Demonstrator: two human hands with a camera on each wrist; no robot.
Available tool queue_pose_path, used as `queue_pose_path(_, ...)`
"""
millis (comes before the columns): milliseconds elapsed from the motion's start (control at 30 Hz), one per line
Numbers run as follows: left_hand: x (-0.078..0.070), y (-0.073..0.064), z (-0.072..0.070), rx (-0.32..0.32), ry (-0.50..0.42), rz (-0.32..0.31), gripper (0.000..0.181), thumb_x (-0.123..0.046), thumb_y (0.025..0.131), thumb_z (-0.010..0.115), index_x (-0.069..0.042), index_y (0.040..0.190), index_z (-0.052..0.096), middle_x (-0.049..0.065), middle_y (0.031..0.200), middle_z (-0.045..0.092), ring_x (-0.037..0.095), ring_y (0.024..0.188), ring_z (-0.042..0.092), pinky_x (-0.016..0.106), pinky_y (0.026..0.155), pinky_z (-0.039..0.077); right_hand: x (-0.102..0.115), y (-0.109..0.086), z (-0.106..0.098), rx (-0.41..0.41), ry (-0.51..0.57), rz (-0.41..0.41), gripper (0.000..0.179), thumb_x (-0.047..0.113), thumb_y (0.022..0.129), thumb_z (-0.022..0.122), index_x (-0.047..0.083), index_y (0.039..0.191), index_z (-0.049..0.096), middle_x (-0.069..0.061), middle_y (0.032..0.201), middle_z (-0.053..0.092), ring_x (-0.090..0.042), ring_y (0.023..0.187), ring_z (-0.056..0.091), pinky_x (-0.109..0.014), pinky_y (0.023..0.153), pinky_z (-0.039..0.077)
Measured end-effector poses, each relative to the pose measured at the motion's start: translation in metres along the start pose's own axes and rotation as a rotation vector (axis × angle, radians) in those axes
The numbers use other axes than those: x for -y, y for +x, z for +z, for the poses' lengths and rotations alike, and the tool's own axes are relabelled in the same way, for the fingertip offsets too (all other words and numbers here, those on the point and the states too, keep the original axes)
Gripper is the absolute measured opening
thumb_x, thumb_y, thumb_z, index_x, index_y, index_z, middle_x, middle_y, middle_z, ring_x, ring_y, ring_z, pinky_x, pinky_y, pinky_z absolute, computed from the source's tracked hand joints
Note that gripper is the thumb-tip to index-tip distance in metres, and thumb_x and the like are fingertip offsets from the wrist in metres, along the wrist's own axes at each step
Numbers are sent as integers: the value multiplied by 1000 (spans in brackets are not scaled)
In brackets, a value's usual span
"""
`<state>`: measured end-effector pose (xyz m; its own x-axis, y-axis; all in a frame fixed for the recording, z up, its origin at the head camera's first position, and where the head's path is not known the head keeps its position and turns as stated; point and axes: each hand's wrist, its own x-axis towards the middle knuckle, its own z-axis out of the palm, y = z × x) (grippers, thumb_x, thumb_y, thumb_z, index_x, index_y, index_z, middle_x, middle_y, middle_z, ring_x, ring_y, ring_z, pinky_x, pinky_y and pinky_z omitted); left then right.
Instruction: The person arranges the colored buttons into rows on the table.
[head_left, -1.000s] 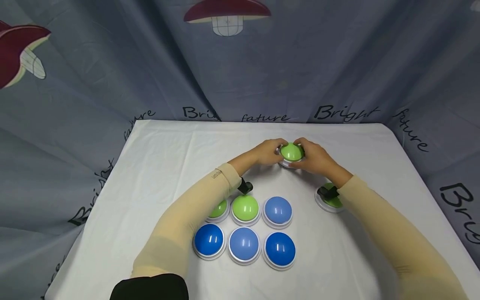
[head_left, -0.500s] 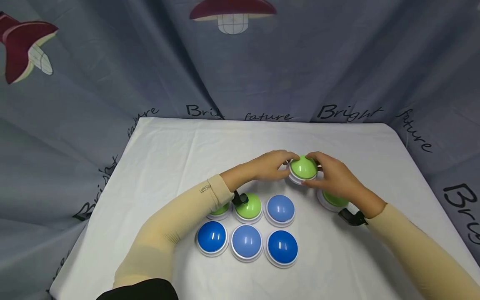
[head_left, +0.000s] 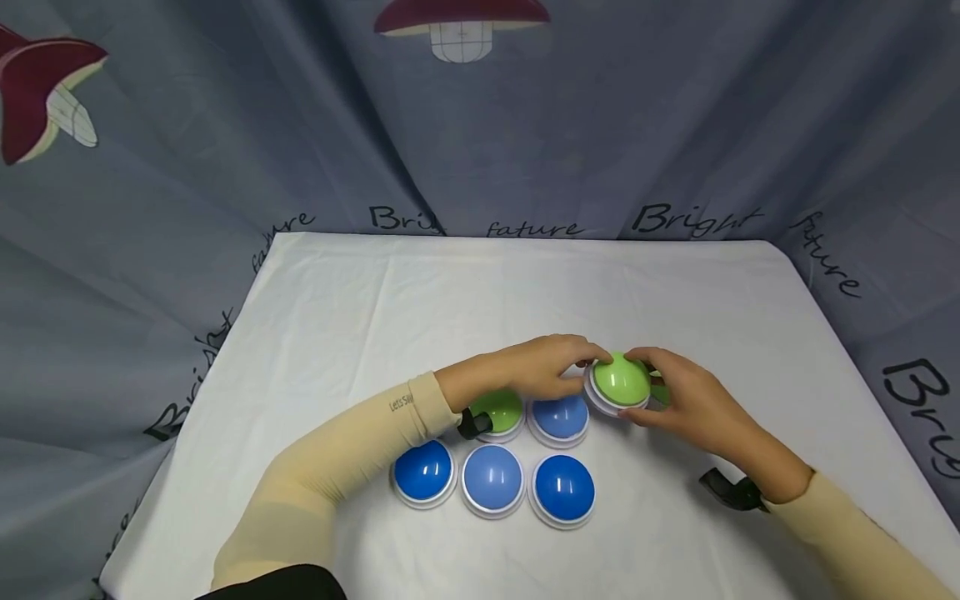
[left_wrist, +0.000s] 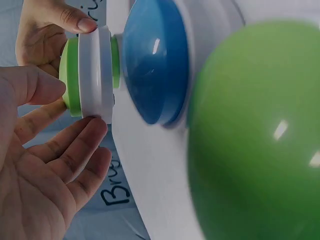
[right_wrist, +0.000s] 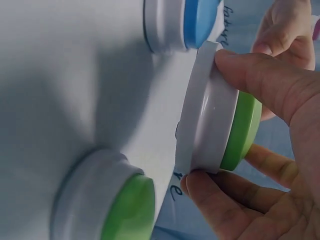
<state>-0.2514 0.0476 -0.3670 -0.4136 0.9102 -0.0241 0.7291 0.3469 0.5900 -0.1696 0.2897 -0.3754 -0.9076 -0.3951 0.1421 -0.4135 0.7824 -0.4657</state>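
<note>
Both hands hold a green-domed push button with a white round base (head_left: 621, 382), raised off the table in the right wrist view. My left hand (head_left: 551, 365) grips its left side, with fingertips on the base (left_wrist: 95, 72) in the left wrist view. My right hand (head_left: 697, 408) grips the right side, thumb and fingers spread around the white rim (right_wrist: 207, 115). Partly hidden behind the right hand is another green button (head_left: 660, 392); it rests on the table in the right wrist view (right_wrist: 132, 210). A light blue button (head_left: 560, 418) stands just left of the held one.
On the white-covered table (head_left: 337, 292) a green button (head_left: 501, 408) sits under the left wrist. A front row holds a dark blue button (head_left: 423, 472), a light blue button (head_left: 492, 481) and another dark blue button (head_left: 564, 490). Behind the table hangs a grey curtain (head_left: 600, 125).
Both hands have brought the green button toward the front and slightly right, from the far part of the table. The left forearm now covers the leftmost green button of the back row.
</note>
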Motion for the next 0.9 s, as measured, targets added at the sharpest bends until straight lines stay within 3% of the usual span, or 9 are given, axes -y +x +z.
queue_pose_path(500, -12, 1, 22, 85, -7, 29, 49, -10, 97, 55, -8, 145, 48, 4, 135, 56, 10, 119, 51, 15, 100, 37, -3, -32, 9, 9, -26, 19, 79, 25, 65, 94, 2, 129, 54, -12, 124, 61, -29, 110, 60, -49, 87, 53)
queue_pose_path(900, -31, -8, 34, 203, 25, 51, 51, -11, 97, 55, -7, 147, 46, 1, 145, 50, 6, 133, 42, 14, 108, 27, 8, -64, 10, 43, 18, 1, 78, 22, 62, 95, 6, 127, 56, -4, 122, 62, -23, 107, 62, -38, 82, 57)
